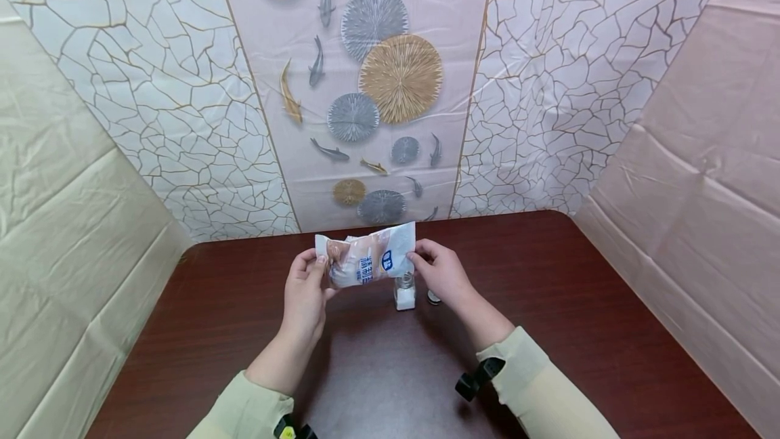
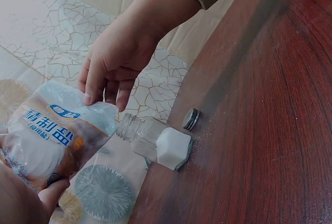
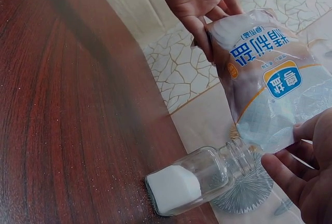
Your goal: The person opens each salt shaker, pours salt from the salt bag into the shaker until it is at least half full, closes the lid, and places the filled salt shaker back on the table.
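A salt bag (image 1: 372, 259), white and tan with blue lettering, is held up sideways between both hands over the table. My left hand (image 1: 305, 297) grips its left end, with the thumb on the printed face. At the other end, my right hand (image 1: 447, 276) pinches the corner between thumb and fingers. Just under that corner a glass jar (image 3: 197, 180) stands upright without its cap, its lower part filled with white salt (image 2: 174, 148). In the right wrist view the bag's corner is right at the jar's threaded mouth (image 3: 239, 156).
A small metal jar lid (image 2: 191, 119) lies on the dark red-brown table (image 1: 231, 330) beside the jar, right of it in the head view. White grains are scattered around the jar's base. A patterned cloth (image 1: 390, 87) hangs behind the table.
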The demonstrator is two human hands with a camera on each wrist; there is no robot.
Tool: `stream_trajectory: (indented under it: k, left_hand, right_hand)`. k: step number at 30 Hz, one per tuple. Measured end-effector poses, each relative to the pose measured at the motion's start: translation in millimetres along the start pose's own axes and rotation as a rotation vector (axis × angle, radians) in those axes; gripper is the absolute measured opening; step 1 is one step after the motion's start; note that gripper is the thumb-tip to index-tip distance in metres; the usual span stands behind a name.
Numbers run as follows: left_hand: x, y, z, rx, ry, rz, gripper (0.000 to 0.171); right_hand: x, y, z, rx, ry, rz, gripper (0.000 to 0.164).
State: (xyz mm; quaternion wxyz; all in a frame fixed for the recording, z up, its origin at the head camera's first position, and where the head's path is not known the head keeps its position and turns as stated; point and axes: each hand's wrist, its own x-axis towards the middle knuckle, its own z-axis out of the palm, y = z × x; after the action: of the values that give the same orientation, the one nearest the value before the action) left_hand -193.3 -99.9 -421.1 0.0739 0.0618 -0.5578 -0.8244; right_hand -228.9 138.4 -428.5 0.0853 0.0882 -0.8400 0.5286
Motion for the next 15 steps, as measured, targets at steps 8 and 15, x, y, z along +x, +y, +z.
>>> stream_trajectory:
  k: [8, 15]
  left_hand:
    - [1.1, -1.7, -0.7, 0.001, -0.002, 0.001, 0.016]
    - [1.6, -2.7, -0.8, -0.002, -0.002, -0.001, 0.016]
  right_hand:
    - [-0.2, 0.3, -0.4, 0.003, -0.003, 0.006, 0.012]
    - [-0.9, -0.8, -1.1, 0.01, -0.006, 0.018, 0.013]
